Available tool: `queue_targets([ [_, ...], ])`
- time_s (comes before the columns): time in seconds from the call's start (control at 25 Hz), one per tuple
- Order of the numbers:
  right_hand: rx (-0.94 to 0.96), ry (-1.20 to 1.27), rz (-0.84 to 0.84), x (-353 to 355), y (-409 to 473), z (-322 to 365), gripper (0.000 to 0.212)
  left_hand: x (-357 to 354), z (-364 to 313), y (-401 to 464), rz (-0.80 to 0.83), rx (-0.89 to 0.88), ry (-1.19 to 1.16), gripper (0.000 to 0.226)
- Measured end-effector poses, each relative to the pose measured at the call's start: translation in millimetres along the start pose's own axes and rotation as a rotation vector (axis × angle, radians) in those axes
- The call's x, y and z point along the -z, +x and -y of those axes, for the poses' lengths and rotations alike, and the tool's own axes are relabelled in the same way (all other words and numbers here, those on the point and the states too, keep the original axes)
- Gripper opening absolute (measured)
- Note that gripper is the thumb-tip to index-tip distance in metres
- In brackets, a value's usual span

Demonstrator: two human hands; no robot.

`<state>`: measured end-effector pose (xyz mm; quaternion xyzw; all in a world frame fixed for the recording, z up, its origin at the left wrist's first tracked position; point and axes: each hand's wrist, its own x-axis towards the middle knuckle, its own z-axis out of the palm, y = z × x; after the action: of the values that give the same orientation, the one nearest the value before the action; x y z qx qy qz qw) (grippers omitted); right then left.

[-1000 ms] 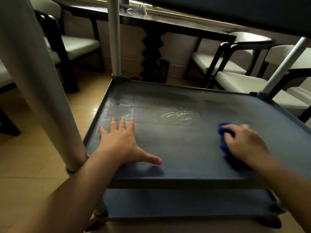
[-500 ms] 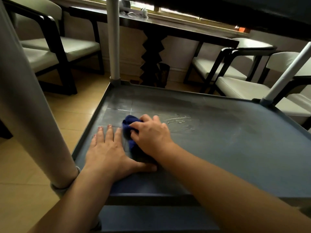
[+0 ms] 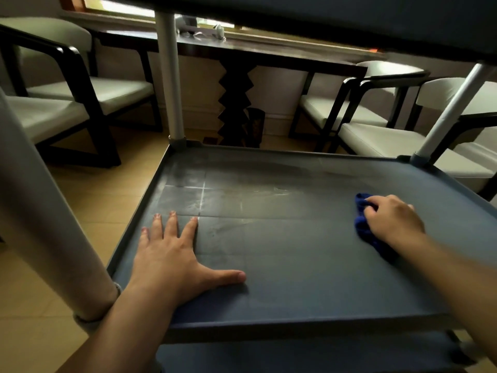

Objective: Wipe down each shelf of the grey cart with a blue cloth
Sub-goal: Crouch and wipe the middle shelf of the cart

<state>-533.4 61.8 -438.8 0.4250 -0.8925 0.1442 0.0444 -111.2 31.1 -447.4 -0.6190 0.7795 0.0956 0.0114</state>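
The grey cart's middle shelf (image 3: 295, 265) fills the view, a flat tray with a low rim and faint smear marks near its far left. My left hand (image 3: 172, 257) lies flat on the shelf's near-left part, fingers spread and thumb out to the right. My right hand (image 3: 392, 219) is at the shelf's right side, pressing a bunched blue cloth (image 3: 363, 224) onto the surface. Most of the cloth is hidden under the hand and wrist. The top shelf (image 3: 349, 20) hangs overhead. A strip of the bottom shelf (image 3: 295, 356) shows below.
Pale cart posts stand at the near left (image 3: 40, 211), far left (image 3: 169, 76) and far right (image 3: 451, 109). Behind the cart are a dark table (image 3: 242, 52) with a zigzag leg and white-cushioned dark chairs to the left (image 3: 80, 95) and right (image 3: 376, 130). Tan floor tiles lie to the left.
My right hand has swept the blue cloth from beside my left hand across to the shelf's right side. The left hand stays flat in place. The central wet mark looks fainter.
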Motion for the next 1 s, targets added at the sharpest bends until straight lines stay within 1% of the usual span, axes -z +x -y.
queue_targets([
  [0.04,0.044,0.079,-0.029,0.0,-1.9,17.6,0.035,1.5,-0.2,0.7,-0.008,-0.003,0.005,0.166],
  [0.12,0.210,0.226,-0.046,1.6,-8.3,70.0,0.033,2.0,-2.9,0.8,-0.001,0.002,0.000,0.167],
  [0.2,0.418,0.318,-0.059,4.3,-15.6,138.0,0.042,1.4,-6.4,0.2,-0.010,0.014,-0.018,0.169],
  [0.24,0.527,0.324,-0.063,5.6,-23.9,175.4,0.046,1.8,-6.5,0.1,-0.022,0.017,-0.027,0.169],
  [0.32,0.684,0.254,-0.025,-1.6,-46.0,244.3,0.041,3.0,-4.9,0.7,-0.040,0.022,-0.033,0.167],
  [0.4,0.765,0.162,0.061,-19.4,-70.2,294.8,0.035,2.1,-5.7,3.5,-0.047,0.018,-0.022,0.165],
  [0.48,0.849,0.066,0.186,-37.9,-88.9,321.7,0.038,1.3,-4.6,4.8,-0.040,0.017,-0.027,0.165],
  [0.52,0.872,0.025,0.220,-44.3,-90.2,325.0,0.039,1.0,-4.0,5.0,-0.030,0.017,-0.024,0.165],
  [0.6,0.836,0.025,0.234,-47.2,-74.3,315.9,0.038,0.1,-3.1,4.6,-0.019,0.018,-0.005,0.165],
  [0.72,0.644,0.051,0.235,-41.2,-37.0,276.4,0.036,0.0,-6.8,1.8,-0.012,0.008,0.023,0.160],
  [0.8,0.515,0.008,0.218,-38.2,-10.4,240.6,0.035,0.4,-7.3,1.2,-0.007,0.006,0.030,0.158],
  [0.88,0.348,-0.103,0.172,-33.0,19.9,184.9,0.033,0.0,-6.9,0.8,-0.003,0.002,0.034,0.158],
  [1.0,-0.046,-0.174,0.125,-12.1,63.4,65.5,0.031,-0.3,-6.6,0.8,0.003,-0.001,0.035,0.158],
])
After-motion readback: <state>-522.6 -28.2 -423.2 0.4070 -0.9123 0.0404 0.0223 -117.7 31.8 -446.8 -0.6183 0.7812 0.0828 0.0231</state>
